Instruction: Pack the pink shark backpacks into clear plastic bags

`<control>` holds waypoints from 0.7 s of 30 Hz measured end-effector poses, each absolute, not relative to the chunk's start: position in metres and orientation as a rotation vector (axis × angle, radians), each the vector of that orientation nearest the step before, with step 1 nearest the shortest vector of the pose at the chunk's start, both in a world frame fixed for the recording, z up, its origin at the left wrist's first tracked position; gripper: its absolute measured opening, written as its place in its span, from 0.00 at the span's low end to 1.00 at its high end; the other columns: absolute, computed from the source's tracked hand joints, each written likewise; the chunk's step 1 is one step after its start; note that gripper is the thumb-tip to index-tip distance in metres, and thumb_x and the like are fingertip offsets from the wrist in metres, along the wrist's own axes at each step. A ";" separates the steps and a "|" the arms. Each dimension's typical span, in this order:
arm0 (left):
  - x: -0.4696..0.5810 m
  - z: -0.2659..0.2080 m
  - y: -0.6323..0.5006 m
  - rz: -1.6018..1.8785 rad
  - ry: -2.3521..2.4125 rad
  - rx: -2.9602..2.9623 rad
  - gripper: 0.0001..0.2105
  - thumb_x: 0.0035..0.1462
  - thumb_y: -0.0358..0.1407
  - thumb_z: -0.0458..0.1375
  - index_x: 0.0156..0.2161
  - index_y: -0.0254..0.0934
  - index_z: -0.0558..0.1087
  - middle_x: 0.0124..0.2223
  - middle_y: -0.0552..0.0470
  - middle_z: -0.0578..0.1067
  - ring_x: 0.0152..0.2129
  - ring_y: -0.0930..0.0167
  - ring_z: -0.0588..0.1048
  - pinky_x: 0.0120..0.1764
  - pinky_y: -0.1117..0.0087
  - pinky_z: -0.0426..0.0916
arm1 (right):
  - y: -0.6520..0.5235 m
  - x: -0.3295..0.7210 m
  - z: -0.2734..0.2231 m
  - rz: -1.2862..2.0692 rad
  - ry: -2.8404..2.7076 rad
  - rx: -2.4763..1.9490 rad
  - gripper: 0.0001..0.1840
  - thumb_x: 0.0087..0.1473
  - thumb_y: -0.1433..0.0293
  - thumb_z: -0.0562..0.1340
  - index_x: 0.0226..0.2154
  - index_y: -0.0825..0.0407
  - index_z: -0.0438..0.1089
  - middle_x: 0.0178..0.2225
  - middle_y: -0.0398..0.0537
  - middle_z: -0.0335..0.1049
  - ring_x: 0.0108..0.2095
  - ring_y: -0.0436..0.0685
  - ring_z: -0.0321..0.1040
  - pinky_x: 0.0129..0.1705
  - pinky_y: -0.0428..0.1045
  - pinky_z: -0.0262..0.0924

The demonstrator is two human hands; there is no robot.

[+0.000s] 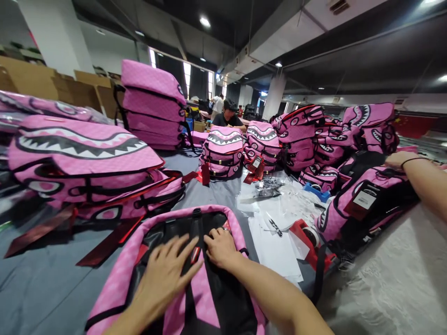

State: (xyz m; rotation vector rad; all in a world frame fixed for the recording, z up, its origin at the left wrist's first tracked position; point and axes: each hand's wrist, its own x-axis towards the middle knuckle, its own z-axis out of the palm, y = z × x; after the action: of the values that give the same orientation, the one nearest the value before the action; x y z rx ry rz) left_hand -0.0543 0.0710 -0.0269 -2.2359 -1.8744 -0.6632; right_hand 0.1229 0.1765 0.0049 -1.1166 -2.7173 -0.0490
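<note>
A pink backpack with a black back panel lies in front of me at the table's near edge, its back facing up. My left hand is over the left side of the panel, fingers spread and slightly blurred; whether it touches the panel I cannot tell. Beside it, my right hand rests on the upper right of the panel, fingers apart and a little bent, holding nothing that I can see. Between the hands, a small red label shows near the black top handle. Pink straps run down the panel.
Pink shark-mouth backpacks lie at left; a tall pink stack stands behind. More backpacks line the back. At right are white papers, snips, a red tape dispenser and another person's hand at a tagged backpack.
</note>
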 end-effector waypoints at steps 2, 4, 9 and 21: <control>-0.058 -0.021 0.103 -0.616 -1.924 -2.178 0.31 0.63 0.57 0.49 0.65 0.46 0.67 0.70 0.40 0.62 0.68 0.42 0.53 0.61 0.35 0.54 | 0.196 0.127 0.013 0.179 -2.686 -1.149 0.12 0.56 0.68 0.67 0.44 0.46 0.77 0.44 0.46 0.76 0.44 0.57 0.71 0.45 0.48 0.64; -0.060 -0.030 0.118 -0.575 -1.925 -2.216 0.30 0.63 0.56 0.48 0.66 0.50 0.65 0.73 0.43 0.58 0.70 0.41 0.45 0.61 0.32 0.51 | 0.226 0.141 0.028 0.330 -2.543 -1.266 0.09 0.60 0.68 0.64 0.43 0.44 0.77 0.40 0.41 0.78 0.41 0.53 0.73 0.43 0.44 0.62; -0.068 -0.068 0.117 -0.575 -1.864 -2.214 0.31 0.63 0.57 0.50 0.69 0.55 0.58 0.73 0.46 0.57 0.72 0.43 0.40 0.63 0.33 0.50 | 0.313 0.205 0.043 0.214 -2.148 -1.691 0.13 0.67 0.70 0.56 0.40 0.52 0.77 0.40 0.50 0.78 0.41 0.54 0.73 0.41 0.45 0.58; -0.069 -0.068 0.114 -0.557 -1.823 -2.094 0.33 0.61 0.59 0.53 0.69 0.61 0.54 0.74 0.48 0.56 0.70 0.44 0.52 0.60 0.36 0.59 | 0.399 0.254 0.004 0.290 -1.807 -2.015 0.09 0.60 0.65 0.68 0.34 0.55 0.75 0.35 0.46 0.76 0.36 0.54 0.73 0.40 0.49 0.66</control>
State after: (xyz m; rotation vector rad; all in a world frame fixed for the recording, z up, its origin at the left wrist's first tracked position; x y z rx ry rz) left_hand -0.0690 0.1139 -0.0682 -2.0936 -1.8226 -0.5573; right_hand 0.2544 0.3985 0.0042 -2.0149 -1.8066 0.2897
